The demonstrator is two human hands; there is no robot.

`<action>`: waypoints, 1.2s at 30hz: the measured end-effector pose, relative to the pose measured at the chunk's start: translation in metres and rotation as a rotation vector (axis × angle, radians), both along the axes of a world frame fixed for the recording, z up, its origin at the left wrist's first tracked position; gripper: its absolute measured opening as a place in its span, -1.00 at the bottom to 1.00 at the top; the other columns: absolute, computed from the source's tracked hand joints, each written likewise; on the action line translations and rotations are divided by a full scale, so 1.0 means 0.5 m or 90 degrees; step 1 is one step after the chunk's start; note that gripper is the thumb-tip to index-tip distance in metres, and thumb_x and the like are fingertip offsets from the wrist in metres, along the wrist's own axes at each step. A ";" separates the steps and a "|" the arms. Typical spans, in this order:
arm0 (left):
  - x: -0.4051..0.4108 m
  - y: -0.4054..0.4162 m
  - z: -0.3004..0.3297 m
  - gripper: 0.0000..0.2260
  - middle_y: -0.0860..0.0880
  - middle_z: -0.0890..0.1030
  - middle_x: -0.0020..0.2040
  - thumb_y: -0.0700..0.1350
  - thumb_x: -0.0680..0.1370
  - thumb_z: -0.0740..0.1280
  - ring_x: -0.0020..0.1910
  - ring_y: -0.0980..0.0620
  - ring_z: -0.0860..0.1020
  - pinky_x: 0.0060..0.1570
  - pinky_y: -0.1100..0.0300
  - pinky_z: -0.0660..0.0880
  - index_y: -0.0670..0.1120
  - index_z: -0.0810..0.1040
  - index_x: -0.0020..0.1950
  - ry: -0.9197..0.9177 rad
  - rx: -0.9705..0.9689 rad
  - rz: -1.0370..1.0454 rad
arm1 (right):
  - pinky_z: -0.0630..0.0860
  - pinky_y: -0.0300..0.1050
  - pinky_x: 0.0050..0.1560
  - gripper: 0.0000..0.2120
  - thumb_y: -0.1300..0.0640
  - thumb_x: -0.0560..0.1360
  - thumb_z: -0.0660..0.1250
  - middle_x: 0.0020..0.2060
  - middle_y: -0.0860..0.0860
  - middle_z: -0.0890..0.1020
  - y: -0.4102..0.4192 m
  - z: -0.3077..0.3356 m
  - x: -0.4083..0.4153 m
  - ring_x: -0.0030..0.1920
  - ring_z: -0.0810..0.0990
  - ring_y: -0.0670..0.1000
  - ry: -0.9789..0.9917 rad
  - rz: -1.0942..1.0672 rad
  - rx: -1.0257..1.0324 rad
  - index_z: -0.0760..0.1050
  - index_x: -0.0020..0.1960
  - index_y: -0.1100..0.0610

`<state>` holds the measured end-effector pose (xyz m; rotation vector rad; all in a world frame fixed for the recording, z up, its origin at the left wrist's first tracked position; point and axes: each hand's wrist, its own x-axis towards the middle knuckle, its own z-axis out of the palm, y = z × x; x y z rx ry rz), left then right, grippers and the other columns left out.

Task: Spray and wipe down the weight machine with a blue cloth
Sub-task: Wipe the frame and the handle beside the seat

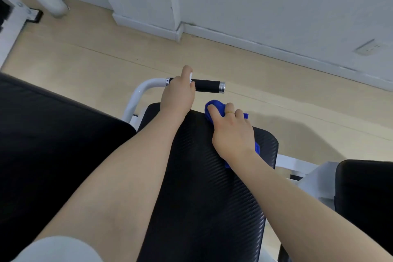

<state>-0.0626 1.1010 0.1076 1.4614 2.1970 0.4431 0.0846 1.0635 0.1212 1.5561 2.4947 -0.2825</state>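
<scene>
Pale wood flooring and a white wall lie behind the weight machine. One left hand has its grip curled round the black handle, whose long axis runs left to right, chrome cap at the right end. One right hand presses a single blue cloth, bunched under curled fingers, at the far right edge of the black textured pad. A gold ring shows on one finger. White tubing carries the handle. Two further black pads flank the centre one.
</scene>
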 end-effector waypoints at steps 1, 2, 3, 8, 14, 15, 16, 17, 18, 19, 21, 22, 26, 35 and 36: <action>0.000 0.002 0.000 -0.81 -0.18 0.47 -0.20 -0.19 0.60 0.08 -0.27 -0.18 0.43 -0.40 0.08 0.26 -0.18 0.29 0.20 -0.001 -0.008 0.001 | 0.26 -0.06 -0.17 -0.57 0.20 0.51 0.12 0.16 0.17 0.37 0.000 0.000 0.000 0.02 0.40 0.16 0.002 -0.003 -0.004 0.17 0.36 0.06; 0.001 0.004 0.000 -0.82 -0.18 0.46 -0.21 -0.19 0.60 0.08 -0.30 -0.16 0.40 -0.41 0.09 0.23 -0.19 0.28 0.18 -0.003 -0.013 0.003 | 0.26 -0.06 -0.17 -0.57 0.20 0.51 0.12 0.17 0.17 0.37 0.000 0.000 0.000 0.02 0.40 0.16 0.002 -0.005 -0.009 0.17 0.36 0.06; 0.002 0.006 0.002 -0.84 -0.19 0.47 -0.21 -0.19 0.60 0.08 -0.31 -0.16 0.39 -0.41 0.09 0.22 -0.19 0.28 0.16 -0.005 -0.016 0.005 | 0.26 -0.06 -0.17 -0.57 0.20 0.51 0.12 0.17 0.17 0.37 -0.001 0.001 -0.001 0.02 0.39 0.16 0.003 -0.006 -0.013 0.17 0.36 0.06; -0.013 -0.017 0.010 -0.74 -0.23 0.53 -0.12 -0.17 0.61 0.08 -0.32 -0.15 0.42 -0.43 0.11 0.26 -0.14 0.26 0.30 -0.027 -0.021 0.037 | 0.26 -0.06 -0.18 -0.52 0.26 0.48 0.13 0.14 0.16 0.36 0.020 0.015 -0.006 -0.01 0.38 0.16 0.067 -0.070 -0.030 0.19 0.38 0.06; -0.064 -0.090 0.027 -0.60 -0.16 0.54 0.11 -0.10 0.62 0.14 -0.12 -0.15 0.48 -0.23 0.10 0.31 -0.08 0.19 0.44 -0.011 0.028 0.168 | 0.35 0.00 -0.13 -0.52 0.31 0.47 0.17 0.20 0.19 0.32 0.185 -0.007 -0.063 0.08 0.37 0.20 0.084 -0.196 -0.012 0.21 0.36 0.11; -0.068 -0.096 0.021 -0.61 -0.16 0.55 0.10 -0.09 0.61 0.16 -0.11 -0.14 0.50 -0.24 0.09 0.33 -0.11 0.20 0.42 -0.024 0.020 0.186 | 0.35 0.00 -0.14 -0.56 0.32 0.47 0.17 0.20 0.20 0.32 0.189 -0.019 -0.084 0.09 0.37 0.20 0.056 -0.164 -0.035 0.23 0.33 0.13; -0.075 -0.100 0.013 -0.63 -0.15 0.56 0.04 -0.09 0.60 0.18 -0.12 -0.13 0.51 -0.25 0.07 0.37 -0.13 0.23 0.38 -0.036 0.011 0.200 | 0.34 -0.01 -0.16 -0.58 0.31 0.48 0.16 0.21 0.20 0.31 0.182 -0.033 -0.111 0.09 0.38 0.20 0.038 -0.126 -0.045 0.25 0.32 0.14; -0.074 -0.099 0.007 -0.66 -0.15 0.56 -0.03 -0.10 0.59 0.20 -0.15 -0.13 0.52 -0.25 0.05 0.41 -0.16 0.27 0.33 -0.045 0.006 0.207 | 0.33 -0.02 -0.18 -0.59 0.31 0.49 0.15 0.22 0.19 0.31 0.169 -0.043 -0.135 0.10 0.39 0.20 0.030 -0.088 -0.045 0.26 0.32 0.14; -0.074 -0.099 0.001 -0.70 -0.14 0.55 -0.09 -0.12 0.58 0.21 -0.17 -0.13 0.51 -0.25 0.04 0.43 -0.17 0.29 0.27 -0.054 0.003 0.213 | 0.31 -0.02 -0.19 -0.58 0.29 0.50 0.15 0.23 0.18 0.30 0.154 -0.053 -0.164 0.12 0.39 0.19 0.035 -0.049 -0.046 0.26 0.34 0.13; -0.075 -0.097 -0.005 -0.74 -0.12 0.54 -0.14 -0.15 0.56 0.21 -0.19 -0.13 0.51 -0.25 0.04 0.42 -0.19 0.30 0.22 -0.065 0.005 0.227 | 0.30 -0.02 -0.17 -0.57 0.25 0.51 0.16 0.26 0.18 0.28 0.138 -0.062 -0.197 0.14 0.39 0.19 0.045 -0.003 -0.049 0.24 0.37 0.11; -0.075 -0.096 -0.011 -0.76 -0.10 0.50 -0.18 -0.21 0.55 0.19 -0.22 -0.11 0.49 -0.30 0.08 0.39 -0.20 0.31 0.20 -0.093 0.018 0.273 | 0.29 -0.04 -0.14 -0.56 0.16 0.53 0.17 0.32 0.17 0.25 0.114 -0.070 -0.250 0.18 0.38 0.18 0.050 0.113 -0.070 0.24 0.39 0.07; -0.075 -0.096 -0.011 -0.75 -0.08 0.48 -0.19 -0.23 0.54 0.18 -0.24 -0.10 0.47 -0.32 0.11 0.35 -0.20 0.31 0.21 -0.102 0.024 0.296 | 0.30 -0.04 -0.13 -0.58 0.15 0.53 0.16 0.33 0.16 0.25 0.114 -0.071 -0.262 0.18 0.37 0.17 0.046 0.154 -0.062 0.25 0.39 0.06; -0.076 -0.096 -0.017 -0.77 -0.06 0.45 -0.20 -0.22 0.57 0.16 -0.29 -0.04 0.41 -0.45 0.14 0.20 -0.22 0.30 0.22 -0.086 0.026 0.322 | 0.37 0.03 -0.08 -0.62 0.24 0.52 0.15 0.27 0.19 0.31 0.187 -0.061 -0.185 0.16 0.38 0.21 -0.013 0.111 -0.015 0.30 0.33 0.09; -0.075 -0.095 -0.031 -0.79 -0.07 0.48 -0.23 -0.18 0.57 0.17 -0.31 -0.08 0.45 -0.41 0.12 0.27 -0.21 0.33 0.18 -0.080 0.028 0.318 | 0.30 -0.09 -0.14 -0.64 0.22 0.53 0.20 0.29 0.16 0.28 0.172 -0.104 -0.289 0.11 0.41 0.15 0.035 0.151 -0.062 0.31 0.32 0.10; -0.077 -0.095 -0.034 -0.79 -0.08 0.49 -0.24 -0.18 0.57 0.17 -0.31 -0.07 0.45 -0.43 0.13 0.25 -0.21 0.33 0.17 -0.081 0.033 0.323 | 0.31 -0.09 -0.14 -0.64 0.20 0.53 0.20 0.30 0.15 0.28 0.178 -0.108 -0.308 0.13 0.39 0.14 0.026 0.173 -0.056 0.31 0.32 0.10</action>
